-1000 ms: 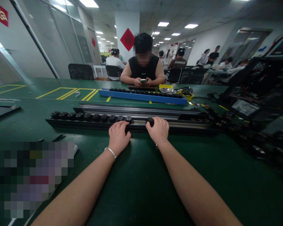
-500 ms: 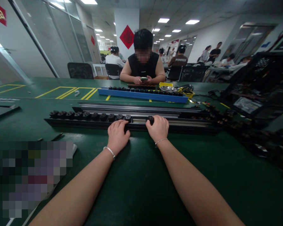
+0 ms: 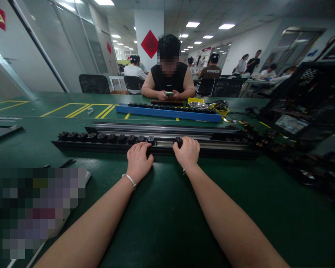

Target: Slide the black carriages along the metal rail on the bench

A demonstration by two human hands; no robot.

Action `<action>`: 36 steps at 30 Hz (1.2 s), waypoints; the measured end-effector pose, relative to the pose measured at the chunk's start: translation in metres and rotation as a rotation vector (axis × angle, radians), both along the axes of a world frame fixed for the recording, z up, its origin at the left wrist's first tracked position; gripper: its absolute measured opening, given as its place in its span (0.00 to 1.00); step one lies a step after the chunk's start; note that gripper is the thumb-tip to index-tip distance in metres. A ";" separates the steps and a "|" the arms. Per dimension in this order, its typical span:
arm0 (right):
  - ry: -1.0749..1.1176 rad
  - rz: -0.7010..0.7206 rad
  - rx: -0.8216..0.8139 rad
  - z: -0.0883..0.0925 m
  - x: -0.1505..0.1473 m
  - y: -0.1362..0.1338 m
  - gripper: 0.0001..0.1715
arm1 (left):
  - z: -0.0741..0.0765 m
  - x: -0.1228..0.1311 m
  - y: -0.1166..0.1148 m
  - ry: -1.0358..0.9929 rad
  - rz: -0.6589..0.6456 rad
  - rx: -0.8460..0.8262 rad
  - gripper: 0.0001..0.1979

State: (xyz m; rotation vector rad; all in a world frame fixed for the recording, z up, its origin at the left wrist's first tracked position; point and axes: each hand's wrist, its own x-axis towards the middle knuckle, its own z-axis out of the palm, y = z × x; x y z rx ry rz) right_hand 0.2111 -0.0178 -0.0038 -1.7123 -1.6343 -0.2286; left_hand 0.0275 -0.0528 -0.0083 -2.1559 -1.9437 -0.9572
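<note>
A long black rail lies crosswise on the table before me. Round black socket modules stand in a row in its left part. My left hand grips the near side of the rail beside the last module of the row, fingertips over the edge and thumb in front. To the right, my right hand pinches a single black socket module at the rail's channel; whether it is fully seated is hidden by the fingers. Between the hands, a stretch of bare metallic channel shows.
More dark rails lie just behind. Farther back is a blue rail with black modules, near a person holding a phone. Loose dark parts crowd the right side. A blurred-out flat object lies at the near left.
The view has shifted very slightly. Both hands keep their places on the rail and the module, with no visible movement along it.
</note>
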 end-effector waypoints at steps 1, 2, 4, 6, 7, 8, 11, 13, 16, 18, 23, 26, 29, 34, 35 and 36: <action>0.001 -0.008 0.004 0.000 0.001 0.000 0.16 | 0.000 0.000 0.000 -0.001 0.000 0.001 0.19; 0.004 -0.016 0.008 -0.001 0.001 0.000 0.16 | 0.000 0.000 0.000 -0.001 0.000 0.001 0.20; 0.013 -0.028 0.016 -0.002 0.003 0.001 0.16 | -0.001 -0.001 0.001 -0.001 -0.001 0.002 0.20; 0.023 -0.031 0.020 -0.003 0.005 0.001 0.16 | -0.001 -0.001 0.000 0.000 -0.002 0.005 0.19; 0.028 -0.029 0.022 -0.003 0.005 0.001 0.16 | -0.001 -0.001 0.000 0.000 -0.002 0.007 0.19; 0.032 -0.026 0.023 -0.003 0.005 0.001 0.16 | -0.001 -0.001 0.000 0.000 -0.002 0.006 0.19; 0.036 -0.024 0.021 -0.002 0.005 0.001 0.16 | -0.001 -0.001 0.000 -0.003 -0.005 -0.003 0.20; 0.034 -0.030 0.012 -0.001 0.005 0.000 0.16 | -0.001 -0.001 -0.001 -0.003 -0.004 -0.007 0.20; 0.031 -0.042 0.003 0.000 0.004 -0.001 0.16 | 0.000 -0.001 -0.001 -0.001 -0.002 -0.008 0.20; 0.029 -0.048 0.005 0.000 0.005 -0.001 0.16 | 0.000 -0.001 -0.001 -0.001 -0.002 -0.009 0.20; 0.026 -0.074 0.020 0.000 0.009 0.000 0.15 | 0.001 -0.001 -0.001 -0.004 0.000 -0.020 0.20; 0.025 -0.086 0.028 0.000 0.011 0.000 0.15 | 0.002 0.000 -0.001 -0.006 0.000 -0.021 0.20; 0.023 -0.093 0.019 0.000 0.011 0.000 0.15 | 0.002 0.000 -0.001 -0.008 0.000 -0.013 0.19; 0.028 -0.093 0.018 0.001 0.012 -0.001 0.14 | 0.002 0.000 -0.001 0.000 -0.003 -0.002 0.19; 0.030 -0.092 0.024 0.001 0.012 0.000 0.14 | 0.002 0.000 -0.001 0.001 -0.004 -0.002 0.19; 0.032 -0.093 0.029 0.001 0.013 0.000 0.14 | 0.002 0.000 -0.001 0.002 -0.004 -0.003 0.19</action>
